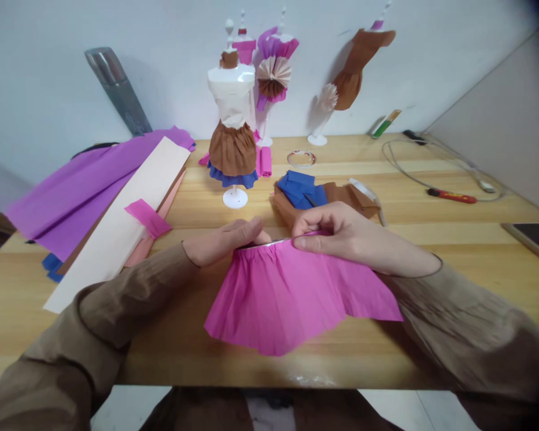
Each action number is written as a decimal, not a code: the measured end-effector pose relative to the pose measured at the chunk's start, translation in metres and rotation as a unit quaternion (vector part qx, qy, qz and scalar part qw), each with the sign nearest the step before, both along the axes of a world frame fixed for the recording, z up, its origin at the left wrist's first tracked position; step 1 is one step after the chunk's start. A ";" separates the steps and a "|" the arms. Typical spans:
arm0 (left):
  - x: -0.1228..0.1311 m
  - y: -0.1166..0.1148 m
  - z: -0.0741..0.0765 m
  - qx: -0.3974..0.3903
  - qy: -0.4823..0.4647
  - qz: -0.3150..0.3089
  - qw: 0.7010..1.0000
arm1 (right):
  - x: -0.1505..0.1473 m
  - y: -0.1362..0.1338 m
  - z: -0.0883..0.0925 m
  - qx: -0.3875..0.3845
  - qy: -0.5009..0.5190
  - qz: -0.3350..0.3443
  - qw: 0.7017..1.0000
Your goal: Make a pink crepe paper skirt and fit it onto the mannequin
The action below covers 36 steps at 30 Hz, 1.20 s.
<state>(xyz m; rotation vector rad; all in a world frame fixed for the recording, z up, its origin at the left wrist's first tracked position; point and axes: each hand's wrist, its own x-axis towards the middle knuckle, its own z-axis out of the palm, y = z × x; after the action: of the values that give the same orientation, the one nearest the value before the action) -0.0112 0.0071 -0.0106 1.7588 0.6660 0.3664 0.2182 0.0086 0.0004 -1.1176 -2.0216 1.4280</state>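
A bright pink sheet of crepe paper (282, 299) hangs gathered in small pleats along its top edge, flaring out like a little skirt above the table front. At the top left corner my left hand (231, 238) grips this edge, thumb on top. My right hand (327, 233) pinches the same edge farther right between thumb and fingers. A thin shiny strip shows along the edge between the hands. Beyond them stands a small white mannequin (235, 99) wearing a brown gathered skirt (232, 148) over a blue layer.
Brown and blue paper scraps (298, 188) lie just behind my right hand. Purple paper (94, 179) and a long cream strip (121, 221) cover the left side. More dressed mannequins line the wall. A cable (392, 157), a red-handled tool (451, 196) and a phone (532, 239) are at right.
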 end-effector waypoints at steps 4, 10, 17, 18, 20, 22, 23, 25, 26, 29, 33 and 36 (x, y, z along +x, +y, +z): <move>0.004 -0.006 0.005 -0.135 -0.015 -0.035 0.990 | 0.003 0.008 -0.008 -0.040 -0.007 0.065 0.997; 0.014 -0.012 0.002 -0.093 0.059 0.012 0.994 | 0.001 0.014 -0.014 -0.053 -0.039 0.126 0.990; 0.020 -0.013 -0.014 -0.167 0.061 0.051 0.983 | 0.000 0.015 -0.021 -0.054 -0.031 0.161 0.985; 0.020 -0.015 -0.013 -0.168 0.063 0.062 0.982 | 0.000 0.015 -0.020 -0.056 -0.030 0.160 0.985; 0.021 -0.018 -0.010 -0.164 0.070 0.086 0.980 | 0.000 0.013 -0.016 -0.061 -0.029 0.152 0.986; 0.023 -0.022 -0.006 -0.155 0.063 0.113 0.979 | 0.000 0.010 -0.010 -0.063 -0.026 0.143 0.987; 0.023 -0.024 -0.004 -0.154 0.051 0.122 0.979 | 0.000 0.008 -0.006 -0.062 -0.023 0.140 0.988; 0.024 -0.026 -0.001 -0.173 0.021 0.137 0.975 | 0.000 0.004 0.001 -0.057 -0.016 0.138 0.989; 0.025 -0.027 -0.001 -0.192 0.007 0.142 0.971 | 0.000 0.003 0.004 -0.053 -0.015 0.136 0.989; 0.025 -0.028 -0.001 -0.248 -0.025 0.141 0.958 | 0.000 -0.001 0.011 -0.043 -0.015 0.124 0.991; 0.023 -0.030 -0.001 -0.233 -0.061 0.113 0.964 | 0.002 -0.002 0.016 -0.035 -0.016 0.122 0.992; 0.022 -0.031 0.004 -0.158 -0.054 0.111 0.980 | 0.003 -0.003 0.020 -0.021 -0.022 0.117 0.993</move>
<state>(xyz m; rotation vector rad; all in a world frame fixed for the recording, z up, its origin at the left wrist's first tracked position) 0.0111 -0.0240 -0.0068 1.3582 0.7984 0.4788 0.2217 0.0055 0.0200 -0.9610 -2.2222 1.5775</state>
